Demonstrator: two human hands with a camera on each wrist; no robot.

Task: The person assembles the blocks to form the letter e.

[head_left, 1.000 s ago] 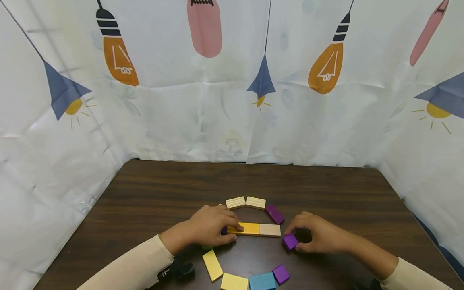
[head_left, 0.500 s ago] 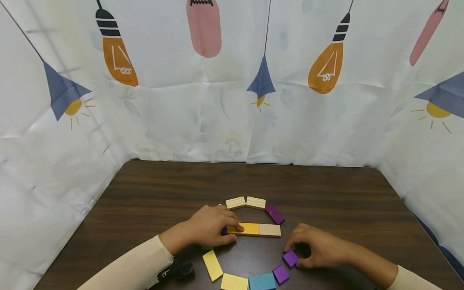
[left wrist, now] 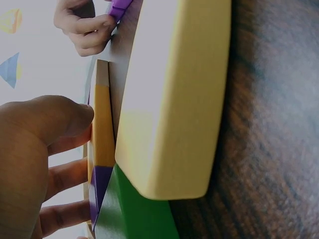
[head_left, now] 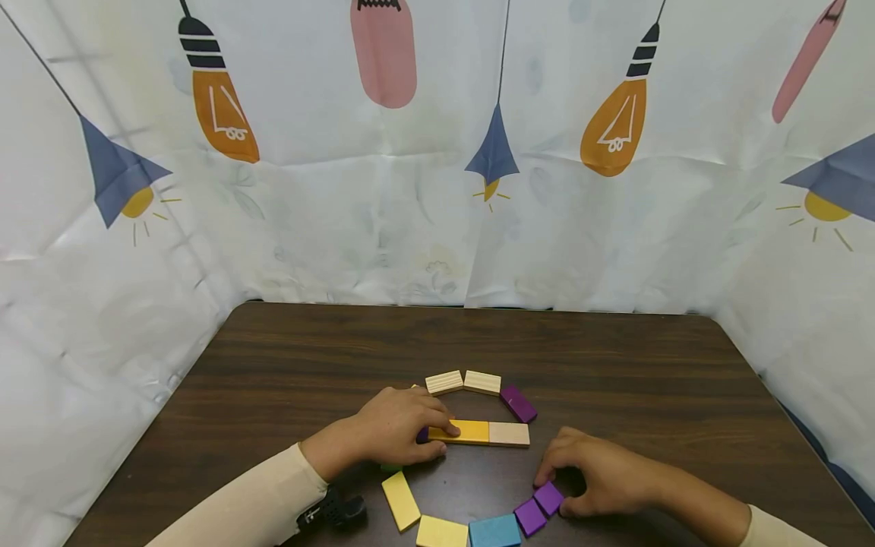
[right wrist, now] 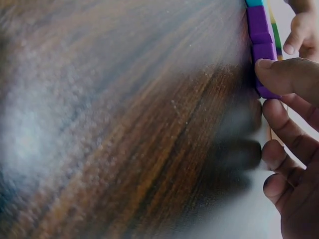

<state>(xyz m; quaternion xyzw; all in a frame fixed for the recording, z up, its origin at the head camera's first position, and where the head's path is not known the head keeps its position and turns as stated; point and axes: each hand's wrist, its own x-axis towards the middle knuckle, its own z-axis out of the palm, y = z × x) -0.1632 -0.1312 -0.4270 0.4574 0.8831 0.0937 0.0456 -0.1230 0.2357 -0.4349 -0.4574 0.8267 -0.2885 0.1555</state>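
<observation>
My right hand pinches a small purple block between thumb and fingers. It sits against a second purple block, at the end of a curve of blocks; both also show in the right wrist view, with my right thumb on the nearer one. My left hand rests over the left end of a straight row, a fingertip on the orange block. A pale wood block continues that row to the right. In the left wrist view a dark purple block forms its other end.
A blue block and yellow blocks make up the near curve, with a green block beside my left hand. Beyond the row stand pale wood blocks and a plum block. A patterned white cloth hangs behind the table.
My right hand has brought its purple block toward the near side, up against the other purple block. My left hand stays in place.
</observation>
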